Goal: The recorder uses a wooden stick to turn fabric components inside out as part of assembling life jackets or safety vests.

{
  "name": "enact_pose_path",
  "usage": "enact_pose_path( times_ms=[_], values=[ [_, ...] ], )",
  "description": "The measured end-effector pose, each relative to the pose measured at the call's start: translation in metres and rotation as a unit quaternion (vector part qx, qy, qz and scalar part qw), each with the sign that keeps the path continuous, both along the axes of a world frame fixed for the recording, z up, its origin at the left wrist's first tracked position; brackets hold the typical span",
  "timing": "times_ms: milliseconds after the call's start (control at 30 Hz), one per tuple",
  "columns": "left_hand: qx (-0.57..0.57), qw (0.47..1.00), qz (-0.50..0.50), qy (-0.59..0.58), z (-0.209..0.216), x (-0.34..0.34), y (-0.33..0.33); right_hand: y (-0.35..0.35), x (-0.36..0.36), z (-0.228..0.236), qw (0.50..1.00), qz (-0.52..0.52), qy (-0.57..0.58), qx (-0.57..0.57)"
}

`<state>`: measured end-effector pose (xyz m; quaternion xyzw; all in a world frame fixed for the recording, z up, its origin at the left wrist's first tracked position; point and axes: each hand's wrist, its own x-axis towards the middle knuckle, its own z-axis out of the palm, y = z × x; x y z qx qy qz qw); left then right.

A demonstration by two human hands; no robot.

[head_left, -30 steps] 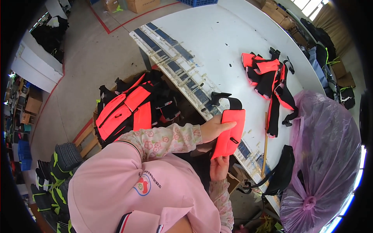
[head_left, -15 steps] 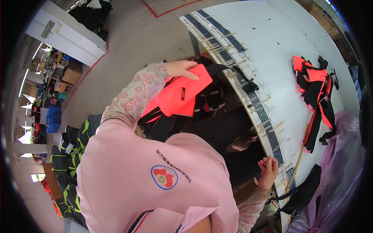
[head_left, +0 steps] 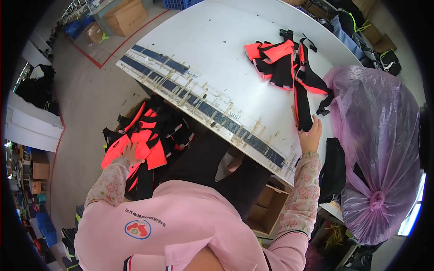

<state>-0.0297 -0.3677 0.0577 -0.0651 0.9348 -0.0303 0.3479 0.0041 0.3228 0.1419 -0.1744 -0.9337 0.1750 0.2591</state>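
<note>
My left hand (head_left: 132, 154) rests on a pile of orange and black fabric pieces (head_left: 151, 131) beside my knees, left of the table, its fingers spread over an orange panel. On the table, my right hand (head_left: 311, 136) reaches forward with fingers stretched and slightly apart. It is at the near end of a long black strap piece with orange edging (head_left: 304, 108), part of an orange and black bundle (head_left: 275, 58) with black buckles. A thin wooden stick (head_left: 294, 116) shows beside that strap, its near part hidden by my hand.
The white table (head_left: 217, 45) has a worn, taped front edge. A tied purple plastic bag (head_left: 375, 135) stands at right, next to a black pouch (head_left: 332, 169). Below the table edge is an open wooden compartment (head_left: 267, 207). Cardboard boxes (head_left: 126, 17) sit at the far left.
The view has turned to the right. My left hand has lowered the orange piece onto the pile and spread its fingers. My right hand has moved from the table edge forward to the strap's end.
</note>
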Motion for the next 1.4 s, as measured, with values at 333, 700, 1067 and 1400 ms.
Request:
enact_pose_path(
  times_ms=[333, 700, 1067, 1400],
  values=[
    [0.508, 0.844, -0.041, 0.166, 0.094, -0.064, 0.149, -0.042, -0.032, 0.081, 0.989, 0.065, 0.129, -0.016],
    [0.68, 0.692, 0.088, -0.224, 0.09, -0.013, 0.358, -0.181, 0.044, 0.027, 0.958, 0.237, -0.047, -0.156],
    [0.721, 0.656, 0.131, -0.181, 0.071, -0.003, 0.347, -0.167, 0.052, 0.0, 0.883, 0.191, 0.033, -0.428],
    [0.688, 0.66, 0.236, -0.188, 0.06, 0.006, 0.362, -0.169, 0.06, 0.004, 0.916, 0.199, -0.014, -0.349]
  ],
)
